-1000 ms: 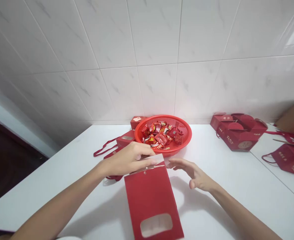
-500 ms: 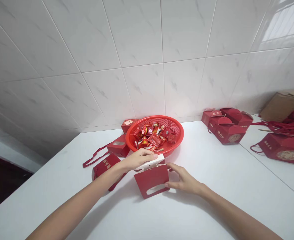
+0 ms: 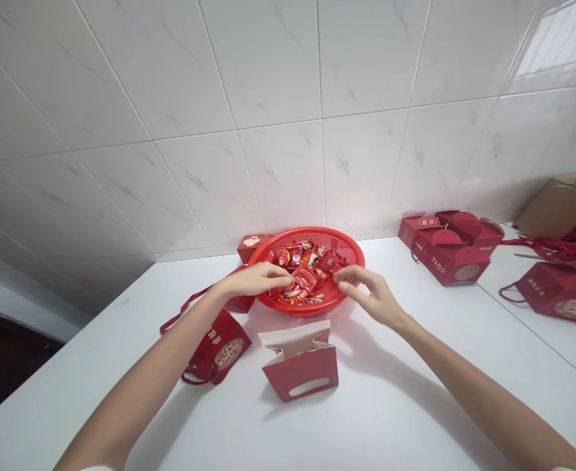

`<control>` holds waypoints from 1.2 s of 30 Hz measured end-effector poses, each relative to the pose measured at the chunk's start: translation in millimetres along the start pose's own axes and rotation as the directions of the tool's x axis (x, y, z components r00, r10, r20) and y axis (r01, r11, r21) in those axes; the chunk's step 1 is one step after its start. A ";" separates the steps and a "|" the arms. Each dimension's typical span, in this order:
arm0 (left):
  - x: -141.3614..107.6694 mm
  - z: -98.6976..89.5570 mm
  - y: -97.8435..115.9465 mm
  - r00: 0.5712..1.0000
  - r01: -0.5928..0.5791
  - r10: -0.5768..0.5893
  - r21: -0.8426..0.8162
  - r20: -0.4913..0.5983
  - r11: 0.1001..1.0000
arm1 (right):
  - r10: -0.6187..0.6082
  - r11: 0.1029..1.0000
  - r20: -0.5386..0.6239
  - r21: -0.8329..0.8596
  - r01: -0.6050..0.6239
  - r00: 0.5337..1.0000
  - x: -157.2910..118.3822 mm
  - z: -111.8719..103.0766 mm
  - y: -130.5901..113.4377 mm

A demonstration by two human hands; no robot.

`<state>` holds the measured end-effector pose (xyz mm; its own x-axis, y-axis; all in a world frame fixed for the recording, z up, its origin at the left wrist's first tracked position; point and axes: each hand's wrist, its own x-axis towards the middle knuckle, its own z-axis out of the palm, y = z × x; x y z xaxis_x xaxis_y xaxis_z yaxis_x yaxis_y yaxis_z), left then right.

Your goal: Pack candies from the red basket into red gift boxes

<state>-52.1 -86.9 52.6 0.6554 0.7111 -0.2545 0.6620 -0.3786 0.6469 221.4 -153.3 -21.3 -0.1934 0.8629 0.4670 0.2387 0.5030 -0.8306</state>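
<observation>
My left hand (image 3: 259, 279) is stretched over the left front rim of a red plastic basket (image 3: 350, 261), fingers extended and holding nothing I can see. At the basket's right side my right hand (image 3: 372, 294) is open, thumb apart from the fingers. Between the two hands lie wrapped candies (image 3: 307, 278), mostly in red wrappers, heaped in the basket. Just in front of it a red paper box (image 3: 301, 371) stands with its white-lined top open and an oval window facing me. Its inside is mostly out of sight.
On the left, a red gift box (image 3: 226, 350) with a ribbon handle lies partly behind my forearm. Another red box (image 3: 252, 246) is at the wall. Several closed red boxes (image 3: 457, 261) sit at the right, near another box (image 3: 557, 294), red ribbons (image 3: 552, 252) and a cardboard carton (image 3: 555, 203).
Both hands have let go of the red paper box and moved forward to the candy basket. The box now stands by itself with its top open.
</observation>
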 end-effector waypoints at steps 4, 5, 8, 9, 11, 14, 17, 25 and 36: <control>38.3 5.7 -14.7 0.931 0.188 -0.286 0.372 0.228 0.909 | 0.042 0.995 -0.006 -0.088 -0.042 0.999 53.1 4.3 12.1; 47.1 8.5 -15.3 0.917 0.214 -0.330 0.420 0.225 0.882 | 0.063 0.991 0.005 -0.116 -0.062 0.998 63.7 7.1 16.8; 69.0 18.5 -13.4 0.918 0.246 -0.371 0.531 0.141 0.811 | 0.187 0.965 0.039 -0.192 -0.176 0.982 84.8 15.8 31.3; 74.9 22.3 -12.6 0.918 0.259 -0.382 0.566 0.108 0.782 | 0.251 0.949 0.053 -0.208 -0.235 0.966 88.2 18.0 35.7; 84.1 29.6 -11.9 0.904 0.296 -0.422 0.612 0.068 0.733 | 0.357 0.916 0.076 -0.225 -0.333 0.931 91.0 20.8 43.0; 90.8 37.1 -14.0 0.907 0.310 -0.420 0.620 0.034 0.721 | 0.353 0.915 0.084 -0.239 -0.325 0.932 89.8 21.9 49.3; 91.0 38.4 -17.7 0.948 0.247 -0.319 0.602 0.013 0.759 | 0.310 0.930 0.061 -0.227 -0.289 0.949 88.1 21.8 50.1; 90.3 38.7 -17.9 0.946 0.277 -0.323 0.580 -0.026 0.766 | 0.350 0.918 0.059 -0.220 -0.329 0.935 87.5 22.5 46.6; 101.2 41.6 -34.2 0.992 0.098 -0.129 0.592 0.009 0.800 | 0.315 0.934 0.026 -0.183 -0.305 0.949 88.4 23.2 57.0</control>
<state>6.7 -26.7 -25.2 0.5681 0.7486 -0.3419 0.8092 -0.5837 0.0666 195.9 -49.5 -34.4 -0.1332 0.9758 0.1733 0.4566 0.2156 -0.8631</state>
